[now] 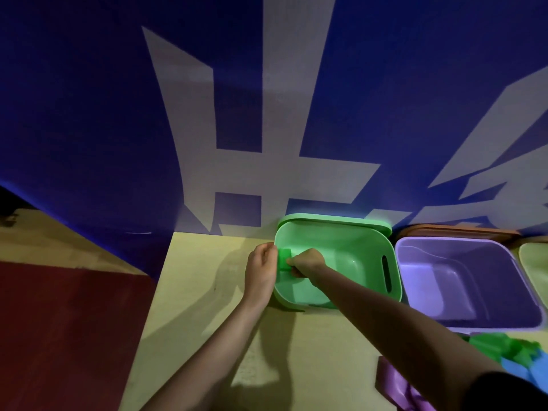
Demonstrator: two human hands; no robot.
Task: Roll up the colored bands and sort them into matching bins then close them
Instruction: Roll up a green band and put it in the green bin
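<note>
Rolled green band (285, 259) sits pinched between both hands right over the left rim of the green bin (367, 247), not dropped in yet. Left hand (261, 268) grips the roll's outer side with curled fingers; right hand (307, 261) pinches its inner side from above the bin's cavity, forearm crossing the bin's front edge. The roll looks compact, so rolling of this one seems done and the placing step is in hand. Green bin stands open at the table's (207, 307) back edge against the blue banner (89, 114); its green lid (335, 221) leans behind it, off. I see nothing else inside the bin, though the arm hides part of the floor. Purple bin (444, 292) just beside it on the right, also open, looks empty as far as visible, a brown-edged lid (456, 230) behind it. A third pale bin (535, 262) is cut by the right frame edge, contents hidden. Near the table's front right corner lie loose bands unrolled: green one (501, 347), blue one (516, 370), purple one (397, 381). Judgement: early stage. First band about to go in, at least three more to roll and sort, all lids left to close.
</note>
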